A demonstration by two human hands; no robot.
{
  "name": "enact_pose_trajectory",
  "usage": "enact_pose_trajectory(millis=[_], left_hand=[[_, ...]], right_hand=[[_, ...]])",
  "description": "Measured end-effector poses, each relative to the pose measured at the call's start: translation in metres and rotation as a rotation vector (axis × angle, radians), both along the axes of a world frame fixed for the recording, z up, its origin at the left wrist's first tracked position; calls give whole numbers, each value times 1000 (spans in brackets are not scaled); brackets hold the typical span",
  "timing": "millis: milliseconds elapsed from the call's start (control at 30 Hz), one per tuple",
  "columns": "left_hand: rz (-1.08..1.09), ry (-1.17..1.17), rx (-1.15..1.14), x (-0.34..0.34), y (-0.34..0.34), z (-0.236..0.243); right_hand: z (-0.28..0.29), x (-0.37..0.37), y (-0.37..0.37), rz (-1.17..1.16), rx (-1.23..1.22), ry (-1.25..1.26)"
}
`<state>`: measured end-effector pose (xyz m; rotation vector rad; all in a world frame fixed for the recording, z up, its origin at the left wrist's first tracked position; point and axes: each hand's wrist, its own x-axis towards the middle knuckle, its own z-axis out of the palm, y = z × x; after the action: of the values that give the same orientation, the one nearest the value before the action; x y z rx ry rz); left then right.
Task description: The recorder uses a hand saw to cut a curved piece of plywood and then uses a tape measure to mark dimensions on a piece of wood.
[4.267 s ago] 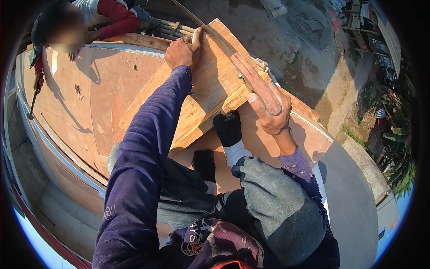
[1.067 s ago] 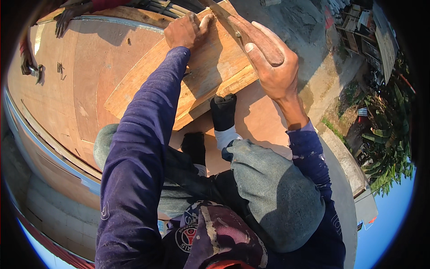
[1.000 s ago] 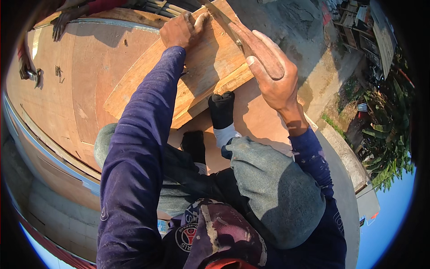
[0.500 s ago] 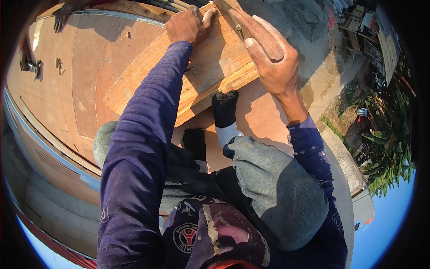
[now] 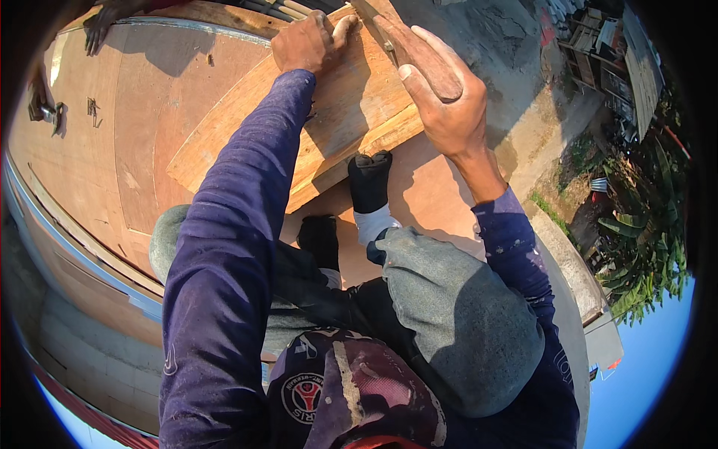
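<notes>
My left hand point(image 5: 307, 46) is closed on the far edge of a wooden board point(image 5: 243, 146) that lies tilted across the light-brown plywood surface, its fingertips and thumb just left of the saw blade. My right hand point(image 5: 452, 112) is wrapped round the wooden handle of a saw point(image 5: 422, 60), whose blade rises toward the top edge of the picture at the board's upper right end. A thicker strip of wood point(image 5: 389, 131) runs along the board's near edge. Just below it is my black-socked foot point(image 5: 370, 179).
A co-worker's two hands point(image 5: 97, 30) are at the upper left, one holding a metal tool point(image 5: 52, 116). Small metal pieces point(image 5: 93, 108) lie on the plywood. Beyond the drop at right are concrete ground point(image 5: 516, 60), scrap panels point(image 5: 606, 52) and plants point(image 5: 636, 224).
Since the earliest frame both my hands and the board sit higher in view, and the co-worker's head has left it. Over the last second the saw has shifted only slightly.
</notes>
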<state>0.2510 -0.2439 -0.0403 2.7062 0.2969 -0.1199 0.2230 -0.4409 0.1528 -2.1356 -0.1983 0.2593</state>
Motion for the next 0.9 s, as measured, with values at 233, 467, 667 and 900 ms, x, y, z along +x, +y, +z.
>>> enact_pose_trajectory(millis=[233,467,667,900], left_hand=[[59,75,40,-11,25,28],[-11,44,3,8,-2,28],[50,38,85,-15,28,25],[-5,-13,-30,6,-3,26]], right_hand=[[119,-82,-67,60,-185,288],[6,-5,-3,-44,-34,-26],[116,-83,-74,-1,-66,362],[15,-7,-4,-79,-19,14]])
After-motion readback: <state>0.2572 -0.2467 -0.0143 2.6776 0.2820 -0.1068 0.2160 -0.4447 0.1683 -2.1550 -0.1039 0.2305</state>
